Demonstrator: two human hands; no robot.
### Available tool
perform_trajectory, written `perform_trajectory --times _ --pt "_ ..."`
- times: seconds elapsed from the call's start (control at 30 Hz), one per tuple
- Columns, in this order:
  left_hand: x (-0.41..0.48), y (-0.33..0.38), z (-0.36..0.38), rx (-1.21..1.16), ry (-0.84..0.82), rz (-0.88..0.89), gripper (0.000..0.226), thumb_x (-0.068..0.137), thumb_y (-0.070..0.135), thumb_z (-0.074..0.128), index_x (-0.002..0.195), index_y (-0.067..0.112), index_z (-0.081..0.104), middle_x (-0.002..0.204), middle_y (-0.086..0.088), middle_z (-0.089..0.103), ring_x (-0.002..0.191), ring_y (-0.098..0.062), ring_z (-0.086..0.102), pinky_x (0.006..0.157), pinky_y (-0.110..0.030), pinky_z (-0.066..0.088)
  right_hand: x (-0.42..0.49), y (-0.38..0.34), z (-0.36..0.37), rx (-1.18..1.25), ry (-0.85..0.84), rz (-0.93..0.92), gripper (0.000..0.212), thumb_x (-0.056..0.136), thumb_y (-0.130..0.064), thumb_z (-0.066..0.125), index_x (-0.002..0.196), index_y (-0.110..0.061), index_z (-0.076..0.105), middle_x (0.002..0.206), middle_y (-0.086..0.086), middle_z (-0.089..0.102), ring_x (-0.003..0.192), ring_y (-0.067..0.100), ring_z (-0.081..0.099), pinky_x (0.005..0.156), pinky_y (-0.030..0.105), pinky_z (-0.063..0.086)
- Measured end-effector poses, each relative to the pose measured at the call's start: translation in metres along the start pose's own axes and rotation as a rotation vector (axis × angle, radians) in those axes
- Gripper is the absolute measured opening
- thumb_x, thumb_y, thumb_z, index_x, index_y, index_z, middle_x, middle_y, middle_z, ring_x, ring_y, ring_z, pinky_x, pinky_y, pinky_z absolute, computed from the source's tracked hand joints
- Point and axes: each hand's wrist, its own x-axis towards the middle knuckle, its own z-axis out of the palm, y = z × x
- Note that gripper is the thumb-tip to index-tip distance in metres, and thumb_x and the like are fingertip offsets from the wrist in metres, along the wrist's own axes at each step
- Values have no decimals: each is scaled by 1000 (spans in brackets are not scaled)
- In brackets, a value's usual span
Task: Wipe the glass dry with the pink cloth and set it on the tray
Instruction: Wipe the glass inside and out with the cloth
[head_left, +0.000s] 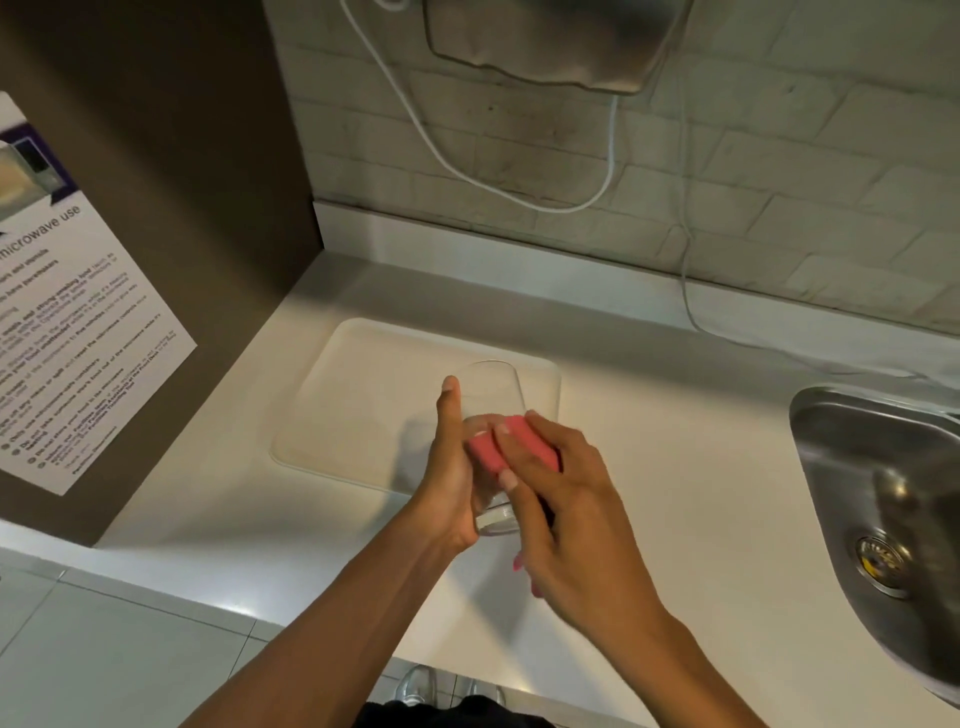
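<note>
My left hand grips a clear drinking glass from its left side, holding it tilted with the open rim pointing away from me and the thick base toward me. Over the glass's side my right hand presses a folded pink cloth; part of the cloth is hidden under the fingers. The glass hovers above the near right corner of a flat white tray that lies on the white counter.
A steel sink is set into the counter at the right. A brown panel with a microwave-use notice stands at the left. White cables hang down the brick wall behind the tray.
</note>
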Motion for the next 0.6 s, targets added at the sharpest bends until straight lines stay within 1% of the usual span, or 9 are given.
perform_trajectory --times 0.03,0.1,0.17,0.27,0.33,0.4,0.47,0.53,0.6 --pt "3 4 -3 13 23 7 93 87 90 38 116 10 74 100 -14 84 81 -28 82 62 -38 64 -9 1 1 -22 -25 -28 43 105 -35 48 148 -43 46 149 -15 38 130 12 48 96 33 56" --pt "9 7 -8 5 58 11 88 90 88 35 112 11 71 98 -10 85 73 -24 82 56 -34 62 -19 6 0 -43 -48 -47 42 105 -46 38 147 -48 44 146 -20 39 132 8 46 106 22 46" --pt "6 4 -5 6 71 -11 91 89 89 36 111 8 72 97 -13 84 75 -29 81 58 -38 63 -10 10 -3 -10 -22 12 42 104 -50 35 144 -47 49 143 -20 45 130 6 49 110 15 37" --pt "-2 1 0 -33 31 -61 103 85 93 38 123 5 75 109 -24 80 95 -39 79 73 -49 65 9 5 -3 0 21 54 39 105 -41 42 143 -42 52 144 -12 50 130 7 47 109 17 38" --pt "1 6 -4 -27 29 -35 102 85 93 37 124 6 73 105 -20 81 87 -35 80 68 -45 64 3 -1 1 -24 -19 -18 41 106 -38 44 146 -39 51 146 -12 45 127 14 51 103 20 45" --pt "6 13 -9 -37 51 3 91 89 90 35 115 10 70 98 -12 84 76 -27 81 63 -39 63 -10 2 0 11 -76 -71 42 105 -40 45 145 -37 52 145 -15 43 123 15 54 95 19 51" --pt "5 14 -8 -35 66 7 85 91 87 36 109 10 69 92 -10 84 69 -26 80 58 -37 62 -9 10 -5 56 -53 -28 38 105 -38 46 141 -37 57 143 -18 48 127 11 52 100 18 48" --pt "-1 8 -4 -45 66 -12 88 91 86 38 109 6 69 89 -15 81 71 -29 78 59 -40 63 4 14 -10 59 -24 65 35 105 -37 46 137 -42 59 139 -21 54 129 4 50 108 25 44" --pt "-5 4 -2 -79 35 -46 95 89 88 39 116 3 71 94 -22 78 77 -35 77 63 -44 64 12 8 -10 104 -18 63 35 105 -34 48 136 -45 59 138 -21 52 127 6 51 100 19 49"
